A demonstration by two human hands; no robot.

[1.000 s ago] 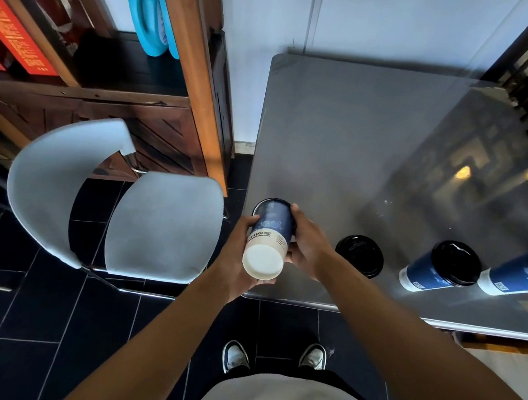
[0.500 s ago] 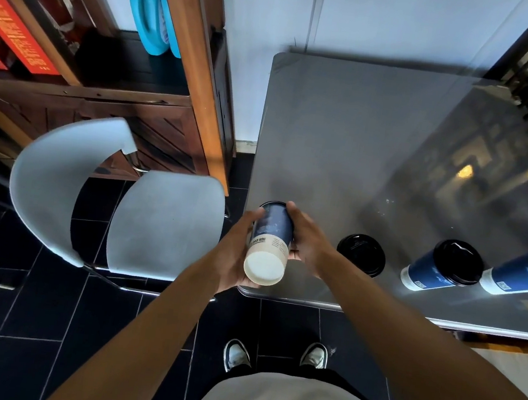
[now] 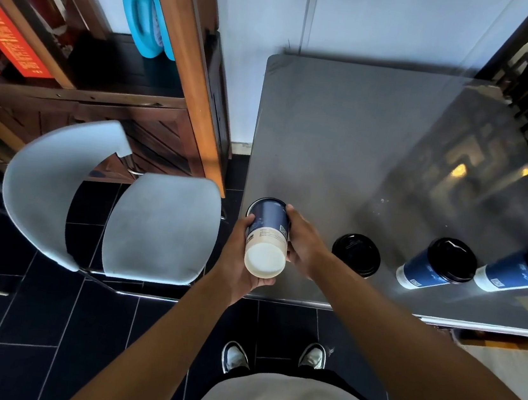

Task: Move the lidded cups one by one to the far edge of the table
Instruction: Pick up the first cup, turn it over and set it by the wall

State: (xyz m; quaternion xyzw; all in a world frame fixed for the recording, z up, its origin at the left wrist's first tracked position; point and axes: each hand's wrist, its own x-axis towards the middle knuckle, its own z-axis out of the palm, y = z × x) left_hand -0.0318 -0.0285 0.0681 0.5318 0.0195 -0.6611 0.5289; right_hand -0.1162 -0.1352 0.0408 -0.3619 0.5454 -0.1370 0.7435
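Note:
Both my hands hold one blue lidded cup (image 3: 267, 233) tipped over, its white bottom facing me, above the near left corner of the grey table (image 3: 362, 145). My left hand (image 3: 239, 256) grips its left side and my right hand (image 3: 302, 241) grips its right side. Its black lid points away from me and only the lid's rim shows. Three more cups with black lids stand along the near edge: one seen from above (image 3: 355, 254), a second (image 3: 437, 266) and a third (image 3: 523, 270) to the right.
A pale grey chair (image 3: 152, 229) stands left of the table. Behind it is a wooden shelf (image 3: 180, 56) holding blue bottles (image 3: 143, 9). A white wall runs along the table's far edge. Dark tiled floor and my shoes lie below.
The cup in my hands has barely shifted, staying tipped over the near left corner. The three standing cups have not moved.

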